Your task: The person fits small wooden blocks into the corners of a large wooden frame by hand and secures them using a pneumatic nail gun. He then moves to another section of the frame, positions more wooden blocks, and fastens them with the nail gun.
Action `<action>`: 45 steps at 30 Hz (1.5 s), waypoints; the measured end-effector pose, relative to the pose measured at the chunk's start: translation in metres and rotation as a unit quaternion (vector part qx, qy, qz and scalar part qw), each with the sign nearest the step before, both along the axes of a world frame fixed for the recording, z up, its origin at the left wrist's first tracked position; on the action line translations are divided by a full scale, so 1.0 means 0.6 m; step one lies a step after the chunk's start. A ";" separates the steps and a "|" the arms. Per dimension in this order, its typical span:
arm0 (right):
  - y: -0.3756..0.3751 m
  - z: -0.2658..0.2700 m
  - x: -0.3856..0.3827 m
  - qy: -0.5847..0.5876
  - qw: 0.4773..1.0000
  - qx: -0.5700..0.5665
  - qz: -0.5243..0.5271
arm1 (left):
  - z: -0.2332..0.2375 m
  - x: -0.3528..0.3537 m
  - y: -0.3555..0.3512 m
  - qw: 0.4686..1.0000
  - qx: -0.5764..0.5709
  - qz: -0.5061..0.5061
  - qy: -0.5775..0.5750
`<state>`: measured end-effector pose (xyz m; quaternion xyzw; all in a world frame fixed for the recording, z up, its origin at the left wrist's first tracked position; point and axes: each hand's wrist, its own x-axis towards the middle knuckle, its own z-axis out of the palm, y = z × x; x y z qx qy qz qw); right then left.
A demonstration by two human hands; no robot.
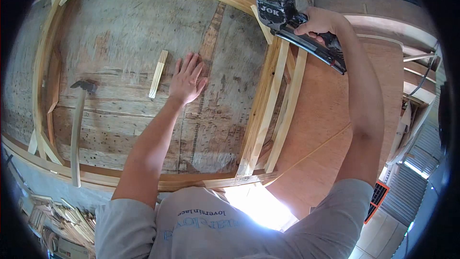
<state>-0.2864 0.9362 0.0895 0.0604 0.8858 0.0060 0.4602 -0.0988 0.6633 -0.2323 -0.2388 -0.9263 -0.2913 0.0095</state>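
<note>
Nailing step (I judge): my right hand (320, 25) clenches the black metal nail gun (279, 5) at the pale wooden frame (261, 110), left hand (188, 82) flat, grip released; next, seat the nose squarely.

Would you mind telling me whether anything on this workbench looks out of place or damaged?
A short wood strip lies loose and slanted beside the left hand, apart from the frame. The hammer lies with its handle across the frame's near rail. The bench board is stained and pocked with small holes.
</note>
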 end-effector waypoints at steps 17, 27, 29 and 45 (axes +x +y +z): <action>-0.002 0.000 -0.008 0.000 1.000 0.013 -0.001 | -0.001 0.001 0.000 1.000 0.005 0.004 0.001; 0.006 -0.015 -0.019 0.003 1.000 0.012 -0.004 | -0.003 0.000 0.001 1.000 0.010 0.001 0.003; 0.003 -0.026 -0.027 -0.038 0.998 0.052 0.015 | -0.004 0.000 0.000 1.000 0.007 0.002 0.002; -0.026 0.035 0.020 0.189 0.851 0.188 0.452 | 0.261 -0.115 0.238 0.380 0.672 -0.107 -0.626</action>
